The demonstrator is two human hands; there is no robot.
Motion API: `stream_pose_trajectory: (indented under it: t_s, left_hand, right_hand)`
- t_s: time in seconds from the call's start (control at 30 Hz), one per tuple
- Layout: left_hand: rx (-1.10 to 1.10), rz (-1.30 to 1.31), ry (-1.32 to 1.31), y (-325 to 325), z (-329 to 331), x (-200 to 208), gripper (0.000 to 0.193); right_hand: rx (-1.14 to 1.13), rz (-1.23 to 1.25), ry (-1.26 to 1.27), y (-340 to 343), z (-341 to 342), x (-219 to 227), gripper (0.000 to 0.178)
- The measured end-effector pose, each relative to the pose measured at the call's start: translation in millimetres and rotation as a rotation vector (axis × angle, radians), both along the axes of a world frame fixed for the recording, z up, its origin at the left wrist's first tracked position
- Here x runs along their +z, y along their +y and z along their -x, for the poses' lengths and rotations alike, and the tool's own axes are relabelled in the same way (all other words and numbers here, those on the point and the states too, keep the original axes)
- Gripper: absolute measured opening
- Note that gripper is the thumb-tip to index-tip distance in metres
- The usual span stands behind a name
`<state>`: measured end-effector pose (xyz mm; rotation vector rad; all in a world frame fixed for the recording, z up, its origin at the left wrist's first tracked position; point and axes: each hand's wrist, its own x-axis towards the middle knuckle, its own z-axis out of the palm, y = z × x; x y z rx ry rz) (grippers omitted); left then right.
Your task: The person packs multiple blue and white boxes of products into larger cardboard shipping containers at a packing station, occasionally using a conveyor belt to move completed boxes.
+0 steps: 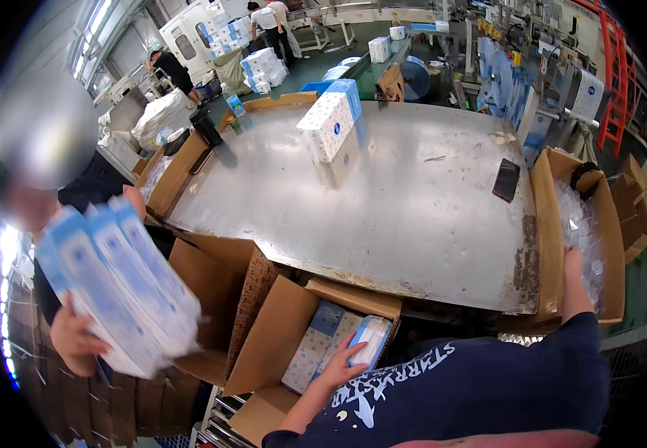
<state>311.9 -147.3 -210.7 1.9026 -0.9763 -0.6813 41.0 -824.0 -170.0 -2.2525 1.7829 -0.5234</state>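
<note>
My left hand [338,365] reaches into an open cardboard carton [270,317] in front of me. Its outstretched fingers lie against the edge of a white-and-blue packet [372,340], which leans near the carton's right wall. Beside that packet, patterned white and blue packs [312,343] fill the carton. Out to the right, my right hand [573,261] is at the inner side of a long cardboard box [611,246] holding clear plastic bags or wrappers [573,216]. Its fingers are too small and partly hidden to show whether they grip anything.
A metal table [383,224] bears a large patterned pack [331,123], a black phone [506,180] and a dark bottle [205,127]. At left, a co-worker's hand [77,336] holds blue-and-white packs [118,284] beside another open carton [215,276]. Rollers [223,422] run beneath the cartons.
</note>
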Motion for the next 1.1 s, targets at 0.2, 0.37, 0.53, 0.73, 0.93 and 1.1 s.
stream_pose_trajectory:
  t_s: [0.2,0.37,0.53,0.73,0.93,1.1]
  left_hand:
    - [0.059,-0.127,0.119,25.1,-9.8,-21.5,0.066]
    - [0.045,-0.524,-0.160,-74.8,-28.0,31.5,0.062]
    - [0.081,-0.609,-0.230,-139.5,-45.4,2.4,0.063]
    - [0.398,-0.246,-0.278,-122.0,-13.4,-97.2,0.057]
    - [0.374,-0.610,-0.478,-32.8,51.5,-116.8,0.073]
    - [0.820,0.449,0.221,-34.4,-22.6,-17.9,0.034]
  right_hand:
    - [0.020,0.039,0.046,-11.0,3.8,-12.9,0.030]
    - [0.134,0.119,-0.137,-34.7,33.4,-32.4,0.027]
    - [0.126,0.050,-0.067,-4.3,3.6,5.4,0.026]
    - [0.280,0.453,0.171,-7.1,-82.7,116.1,0.028]
    - [0.945,-0.630,-0.526,155.0,-270.7,164.7,0.015]
    - [1.646,-0.924,0.125,377.4,-321.2,100.0,0.024]
